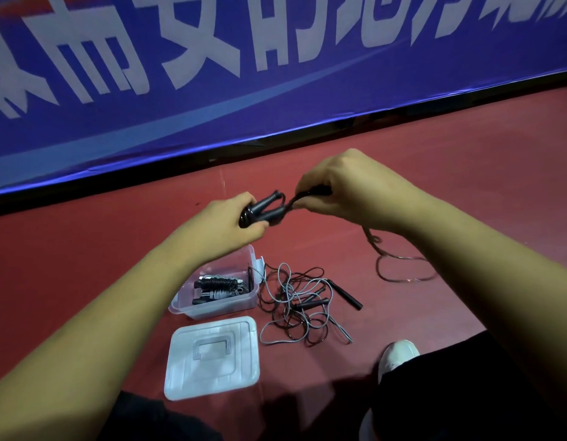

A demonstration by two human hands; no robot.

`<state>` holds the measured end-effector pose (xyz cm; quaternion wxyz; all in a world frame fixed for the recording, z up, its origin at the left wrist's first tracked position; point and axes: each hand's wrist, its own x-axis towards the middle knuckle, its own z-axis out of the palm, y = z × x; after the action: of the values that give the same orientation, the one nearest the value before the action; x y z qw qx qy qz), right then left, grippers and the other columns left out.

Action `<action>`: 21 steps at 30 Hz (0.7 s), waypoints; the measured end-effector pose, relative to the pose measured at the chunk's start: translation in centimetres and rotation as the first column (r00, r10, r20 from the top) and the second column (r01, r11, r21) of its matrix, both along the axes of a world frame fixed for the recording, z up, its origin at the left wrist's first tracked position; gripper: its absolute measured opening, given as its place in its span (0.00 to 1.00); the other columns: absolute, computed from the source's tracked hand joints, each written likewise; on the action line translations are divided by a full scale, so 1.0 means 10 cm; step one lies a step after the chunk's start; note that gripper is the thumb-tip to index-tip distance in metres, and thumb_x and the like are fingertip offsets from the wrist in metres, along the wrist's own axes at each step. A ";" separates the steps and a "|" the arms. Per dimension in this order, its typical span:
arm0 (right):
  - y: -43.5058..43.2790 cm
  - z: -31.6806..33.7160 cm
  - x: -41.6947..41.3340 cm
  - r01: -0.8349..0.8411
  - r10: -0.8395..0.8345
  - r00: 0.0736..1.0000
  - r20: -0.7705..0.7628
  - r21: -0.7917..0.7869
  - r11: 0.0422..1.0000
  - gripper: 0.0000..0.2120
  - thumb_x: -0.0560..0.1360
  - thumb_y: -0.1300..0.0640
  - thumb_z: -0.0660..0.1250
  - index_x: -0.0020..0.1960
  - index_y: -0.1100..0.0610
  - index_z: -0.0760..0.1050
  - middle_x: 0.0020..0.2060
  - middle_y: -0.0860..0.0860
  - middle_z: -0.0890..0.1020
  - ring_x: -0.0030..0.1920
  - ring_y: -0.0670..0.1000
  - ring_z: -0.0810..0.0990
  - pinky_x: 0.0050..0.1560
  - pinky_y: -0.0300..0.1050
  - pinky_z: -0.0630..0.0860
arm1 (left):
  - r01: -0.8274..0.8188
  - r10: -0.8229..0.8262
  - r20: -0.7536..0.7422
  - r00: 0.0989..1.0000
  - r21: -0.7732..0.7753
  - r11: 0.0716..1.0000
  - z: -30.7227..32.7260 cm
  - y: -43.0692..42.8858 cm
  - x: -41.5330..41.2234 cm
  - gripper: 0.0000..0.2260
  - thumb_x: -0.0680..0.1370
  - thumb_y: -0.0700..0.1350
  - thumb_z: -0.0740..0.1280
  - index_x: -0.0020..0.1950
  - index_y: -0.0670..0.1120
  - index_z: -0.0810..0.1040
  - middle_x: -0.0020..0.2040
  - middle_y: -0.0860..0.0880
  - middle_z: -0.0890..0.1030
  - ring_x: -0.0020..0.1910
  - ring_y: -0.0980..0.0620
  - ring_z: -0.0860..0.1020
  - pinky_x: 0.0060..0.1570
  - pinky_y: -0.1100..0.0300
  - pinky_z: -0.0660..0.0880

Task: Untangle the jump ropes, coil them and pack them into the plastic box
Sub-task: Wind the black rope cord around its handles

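Note:
My left hand point(234, 218) grips the two dark handles of a jump rope point(269, 203), held side by side above the floor. Its cord runs to my right hand point(333, 186), which pinches it in curled fingers. The loose end of that cord point(403, 268) trails down in loops on the red floor to the right. Below my hands stands the clear plastic box point(244, 305), open, with coiled ropes point(217, 286) inside. A tangle of black and grey ropes point(302, 305) with black handles lies on the floor just right of the box.
The box's clear lid point(212, 358) lies flat on the red floor in front of the box. A blue banner point(212, 90) with white lettering runs along the back. My white shoe point(396, 354) and dark-trousered legs fill the lower right.

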<state>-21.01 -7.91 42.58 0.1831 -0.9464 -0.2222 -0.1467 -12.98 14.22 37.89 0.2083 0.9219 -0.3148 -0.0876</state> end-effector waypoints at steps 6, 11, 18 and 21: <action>0.02 -0.02 0.02 0.039 -0.038 0.999 -0.015 0.061 0.997 0.09 0.74 0.47 0.72 0.45 0.53 0.85 0.37 0.47 0.84 0.36 0.49 0.80 0.37 0.51 0.77 | 0.114 -0.122 0.050 0.991 0.133 0.985 0.01 -0.07 -0.18 0.27 0.65 0.74 0.66 0.50 0.53 0.77 0.34 0.52 0.79 0.34 0.55 0.77 0.39 0.53 0.75; -0.06 -0.02 0.08 0.146 -0.075 0.967 -0.242 0.292 0.945 0.11 0.68 0.48 0.78 0.39 0.55 0.84 0.28 0.48 0.81 0.29 0.42 0.75 0.31 0.36 0.70 | 0.242 -0.285 -0.314 0.906 -0.170 0.955 0.00 -0.13 -0.27 0.12 0.72 0.59 0.74 0.46 0.52 0.81 0.31 0.56 0.77 0.29 0.58 0.73 0.33 0.60 0.70; -0.21 -0.15 0.16 0.251 0.023 0.887 -0.461 0.524 0.814 0.08 0.73 0.57 0.74 0.41 0.61 0.80 0.23 0.46 0.78 0.24 0.45 0.71 0.28 0.37 0.68 | 0.022 -0.471 -0.545 0.694 -0.637 0.771 0.07 -0.09 -0.36 0.18 0.71 0.50 0.71 0.57 0.45 0.73 0.34 0.47 0.77 0.27 0.50 0.73 0.26 0.63 0.69; -0.21 -0.18 0.17 0.277 -0.003 0.877 -0.481 0.500 0.820 0.07 0.75 0.58 0.72 0.42 0.61 0.81 0.22 0.46 0.78 0.24 0.46 0.71 0.29 0.40 0.68 | -0.020 -0.475 -0.544 0.692 -0.672 0.740 0.03 -0.11 -0.35 0.29 0.73 0.48 0.71 0.71 0.56 0.64 0.34 0.44 0.77 0.26 0.48 0.71 0.26 0.61 0.69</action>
<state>-19.28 -10.01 40.81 0.4849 -0.8732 -0.0476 0.0098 -16.50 13.17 38.15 0.5919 0.6457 -0.3444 -0.3378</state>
